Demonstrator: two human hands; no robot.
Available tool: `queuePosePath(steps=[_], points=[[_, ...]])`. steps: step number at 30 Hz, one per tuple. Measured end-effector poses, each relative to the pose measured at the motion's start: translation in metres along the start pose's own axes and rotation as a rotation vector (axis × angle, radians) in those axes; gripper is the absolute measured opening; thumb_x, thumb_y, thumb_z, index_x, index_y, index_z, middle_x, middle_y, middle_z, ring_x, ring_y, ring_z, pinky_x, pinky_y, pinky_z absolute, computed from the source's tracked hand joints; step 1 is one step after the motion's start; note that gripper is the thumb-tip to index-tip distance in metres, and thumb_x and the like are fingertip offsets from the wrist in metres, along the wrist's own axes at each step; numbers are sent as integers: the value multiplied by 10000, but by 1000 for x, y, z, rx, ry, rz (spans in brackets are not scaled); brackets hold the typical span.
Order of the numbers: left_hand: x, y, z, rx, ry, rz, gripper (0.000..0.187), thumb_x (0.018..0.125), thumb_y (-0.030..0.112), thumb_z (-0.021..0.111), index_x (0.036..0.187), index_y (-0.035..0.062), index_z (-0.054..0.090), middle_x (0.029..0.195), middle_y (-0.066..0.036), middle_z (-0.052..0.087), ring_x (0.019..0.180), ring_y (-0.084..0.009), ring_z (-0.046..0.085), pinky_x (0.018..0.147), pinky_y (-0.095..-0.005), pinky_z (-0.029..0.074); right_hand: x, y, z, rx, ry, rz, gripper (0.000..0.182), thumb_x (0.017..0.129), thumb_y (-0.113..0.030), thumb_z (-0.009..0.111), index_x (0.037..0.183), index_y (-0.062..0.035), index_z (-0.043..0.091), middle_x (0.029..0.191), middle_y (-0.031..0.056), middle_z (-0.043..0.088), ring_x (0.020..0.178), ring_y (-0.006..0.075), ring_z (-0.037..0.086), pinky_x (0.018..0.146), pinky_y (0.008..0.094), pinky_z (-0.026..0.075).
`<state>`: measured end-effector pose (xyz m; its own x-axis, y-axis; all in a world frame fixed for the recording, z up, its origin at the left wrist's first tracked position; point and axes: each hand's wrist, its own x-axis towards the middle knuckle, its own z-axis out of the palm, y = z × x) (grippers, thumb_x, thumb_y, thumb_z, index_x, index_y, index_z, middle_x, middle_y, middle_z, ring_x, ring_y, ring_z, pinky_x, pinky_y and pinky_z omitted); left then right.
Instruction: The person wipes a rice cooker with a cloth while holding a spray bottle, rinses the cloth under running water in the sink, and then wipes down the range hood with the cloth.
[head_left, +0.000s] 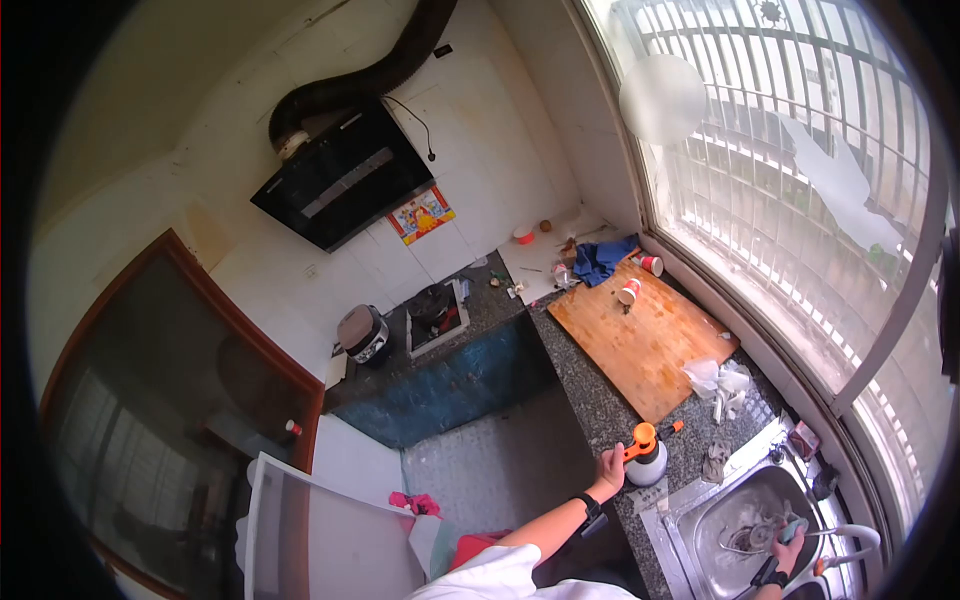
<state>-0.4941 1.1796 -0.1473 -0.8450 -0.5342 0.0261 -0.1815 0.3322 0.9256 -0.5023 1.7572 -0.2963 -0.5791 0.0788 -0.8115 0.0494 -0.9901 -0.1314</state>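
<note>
My left hand [607, 474] is closed round the orange handle of a pressure spray bottle [649, 467] with a white body, upright on the granite counter beside the sink. In the steel sink [716, 562], my right hand [788, 550] is closed on a bluish-green sponge-like piece [795, 528]. Just left of that hand, on the basin floor, lies a pale, wiry or glassy object [750, 537] whose kind I cannot make out. The white faucet [858, 532] curves in close to my right hand.
A wooden board [640, 340] lies on the counter, carrying a paper cup [629, 291] and crumpled plastic bags [720, 385]. A blue cloth [603, 260] lies at its far end. A grey rag [715, 462] sits near the sink. Farther off are a stove [436, 315] and a rice cooker [362, 335].
</note>
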Motion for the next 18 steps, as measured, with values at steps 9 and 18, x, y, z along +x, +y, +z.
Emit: queuePosePath(steps=[9,18], points=[[3,3,0,22,20,18,706,1020,554,325,597,35,548,559,-154,585,606,-367,632,590,-485,436,-38,6,19,-203,-142,-123,315,973,-308,601,1227,-122,596,1045,80,687,870,182,670,636,288,511],[2,5,1,11,17,-9,726,1019,569,310,589,36,549,548,-146,580,605,-369,628,593,-482,440,-12,-7,10,-525,-48,-354,374,974,-532,585,1015,-159,595,802,13,551,645,123,544,502,256,444]])
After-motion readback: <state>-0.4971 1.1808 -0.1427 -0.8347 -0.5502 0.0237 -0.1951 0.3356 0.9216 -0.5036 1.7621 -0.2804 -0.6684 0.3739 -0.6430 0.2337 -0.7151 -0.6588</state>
